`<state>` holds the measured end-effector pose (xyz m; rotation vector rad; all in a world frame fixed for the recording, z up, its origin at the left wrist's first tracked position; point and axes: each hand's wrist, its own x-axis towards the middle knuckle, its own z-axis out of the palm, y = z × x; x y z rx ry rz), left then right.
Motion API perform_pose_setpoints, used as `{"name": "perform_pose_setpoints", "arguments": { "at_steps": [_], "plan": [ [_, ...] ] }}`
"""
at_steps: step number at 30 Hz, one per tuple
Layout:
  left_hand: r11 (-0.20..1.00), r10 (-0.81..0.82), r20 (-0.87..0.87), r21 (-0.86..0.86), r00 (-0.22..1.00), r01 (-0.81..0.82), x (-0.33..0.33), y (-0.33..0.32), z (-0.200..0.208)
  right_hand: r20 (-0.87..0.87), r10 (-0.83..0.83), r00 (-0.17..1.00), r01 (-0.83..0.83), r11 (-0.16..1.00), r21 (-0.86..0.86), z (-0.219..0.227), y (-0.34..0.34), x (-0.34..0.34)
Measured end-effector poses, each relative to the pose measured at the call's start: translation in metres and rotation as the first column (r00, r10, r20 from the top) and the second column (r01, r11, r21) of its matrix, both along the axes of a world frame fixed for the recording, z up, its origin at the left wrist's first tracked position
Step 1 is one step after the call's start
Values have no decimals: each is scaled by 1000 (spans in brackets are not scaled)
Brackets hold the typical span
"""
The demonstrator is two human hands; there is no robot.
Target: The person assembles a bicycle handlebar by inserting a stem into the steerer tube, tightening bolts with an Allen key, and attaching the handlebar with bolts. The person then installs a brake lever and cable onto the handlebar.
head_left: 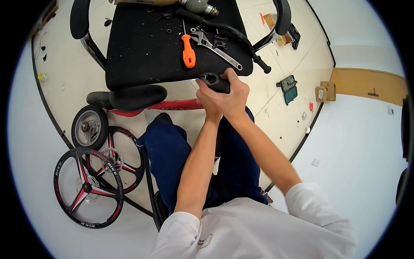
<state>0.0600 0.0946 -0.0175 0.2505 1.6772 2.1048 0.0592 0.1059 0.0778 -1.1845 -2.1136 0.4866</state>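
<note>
My left hand point(208, 100) and my right hand point(236, 96) close together around a black tube-shaped part point(221, 85), just off the front edge of the chair seat. Its round open end faces up, and the fingers hide its lower portion. A red bike frame point(179, 105) runs up to my left hand from the left; whether the tube is joined to it, I cannot tell. Beyond the hands, on the seat, lie an adjustable wrench point(220, 52), an orange-handled screwdriver point(188, 52) and a black bent handlebar point(233, 31).
The black chair seat point(138, 52) also carries small metal parts. A black saddle point(138, 97) sits left of my hands. Three-spoke wheels point(87, 187) and a small wheel point(89, 127) stand at lower left. Cardboard boxes point(325, 91) and an opened green case point(290, 94) lie on the floor at right.
</note>
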Motion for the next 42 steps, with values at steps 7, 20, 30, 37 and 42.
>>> {"name": "perform_pose_setpoints", "arguments": {
  "at_steps": [7,20,30,37,42],
  "plan": [
    [983,-136,-156,100,978,153,-8,-10,3,-26,321,947,-320,926,-200,12,31,17],
    [999,-11,-333,-32,943,0,-2,-4,0,3,113,994,-112,986,-121,5,13,11],
    [990,-135,-200,7,970,139,-9,-5,0,-34,346,937,-345,913,-217,10,39,20],
    [980,-197,-42,31,980,198,-9,-7,0,-19,431,902,-414,853,-318,12,54,20],
    [979,-200,-164,-80,966,189,-10,-9,-7,-6,333,943,-317,891,-326,18,37,21]
  ]
}}
